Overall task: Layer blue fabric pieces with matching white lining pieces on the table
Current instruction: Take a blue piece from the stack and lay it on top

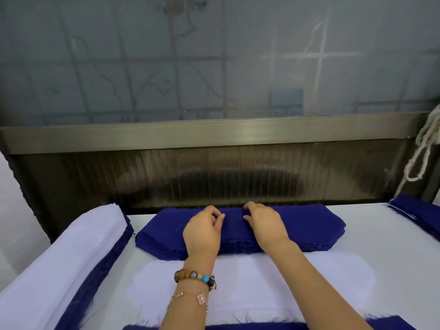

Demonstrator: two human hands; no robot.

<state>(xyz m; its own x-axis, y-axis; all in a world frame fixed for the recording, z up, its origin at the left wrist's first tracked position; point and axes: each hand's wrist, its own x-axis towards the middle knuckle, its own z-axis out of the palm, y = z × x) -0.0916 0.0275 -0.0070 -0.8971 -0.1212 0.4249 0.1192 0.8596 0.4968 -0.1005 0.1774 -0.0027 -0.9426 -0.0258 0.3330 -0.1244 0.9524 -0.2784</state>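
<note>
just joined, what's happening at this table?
A person is working a stack of blue fabric pieces at the far edge of the table. Both the left hand and the right hand rest on top of it, fingers pinching at the top layer. A white lining piece lies flat just in front, uncovered. Layered blue-and-white piles sit to the left.

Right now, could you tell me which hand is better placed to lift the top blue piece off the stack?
Probably the left hand: its fingertips look pinched at the top layer of the blue stack, while the right hand lies flatter on it. It is close, since both rest mid-stack.
</note>
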